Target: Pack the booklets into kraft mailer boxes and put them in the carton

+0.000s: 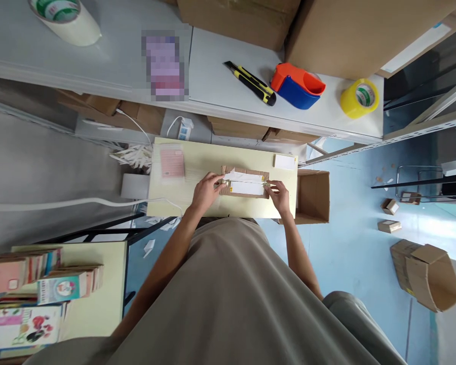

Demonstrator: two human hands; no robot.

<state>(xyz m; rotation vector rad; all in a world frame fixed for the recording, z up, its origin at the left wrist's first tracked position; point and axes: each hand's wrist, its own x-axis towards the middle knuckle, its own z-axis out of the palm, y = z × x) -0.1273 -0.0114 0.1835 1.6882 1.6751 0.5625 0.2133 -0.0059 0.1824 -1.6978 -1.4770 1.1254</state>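
Note:
A flat piece of brown cardboard [251, 195] lies on the pale yellow table [197, 154], with white paper labels [247, 188] on top of it. My left hand [206, 193] pinches at the cardboard's left end, and my right hand [279, 196] pinches at its right end. Shiny bits show at both sets of fingertips; they look like the ends of a strip of clear tape [225, 182] stretched across the labels. Its middle is hard to make out. A pink printed sheet [172, 163] is left of my hands, and a small white label stack [285, 161] lies beyond the right one.
The grey shelf [213, 56] ahead holds a box cutter [251, 83], an orange and blue tape dispenser [298, 86], yellow tape [359, 99] and a white tape roll [70, 23]. An open carton [313, 195] stands right of the table. Books [59, 289] are stacked at lower left.

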